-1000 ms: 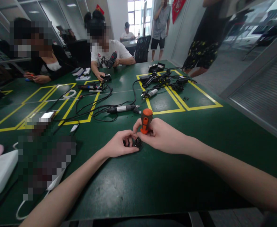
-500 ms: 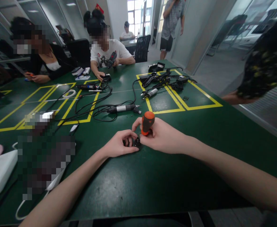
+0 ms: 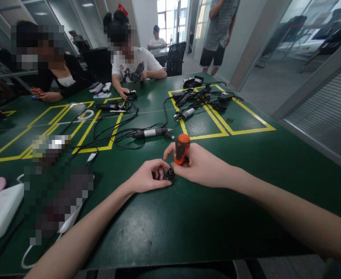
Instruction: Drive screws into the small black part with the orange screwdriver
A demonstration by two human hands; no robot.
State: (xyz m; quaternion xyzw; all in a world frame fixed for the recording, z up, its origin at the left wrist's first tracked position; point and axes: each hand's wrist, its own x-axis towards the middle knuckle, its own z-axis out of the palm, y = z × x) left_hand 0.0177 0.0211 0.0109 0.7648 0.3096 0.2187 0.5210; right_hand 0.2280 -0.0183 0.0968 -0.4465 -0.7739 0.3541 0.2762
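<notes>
My left hand is closed on a small black round part, gripping it between thumb and fingers at the green tabletop. A short hollow neck shows at the top of that part. In my right hand is a stubby screwdriver with an orange and dark grey handle. Its handle stands nearly upright beside the black part. The screwdriver's tip is hidden, so I cannot tell whether it touches the part.
Beyond my hands lies a grey-black cylindrical tool with its cable. Another silver tool and tangled black cables lie inside yellow tape lines. Small springs are at right. Across the table a co-worker holds a dark tool.
The screwdriver has tilted slightly more upright, and a little more of the black part shows. A passer-by at the right has left the view; a standing person at the back has come nearer.
</notes>
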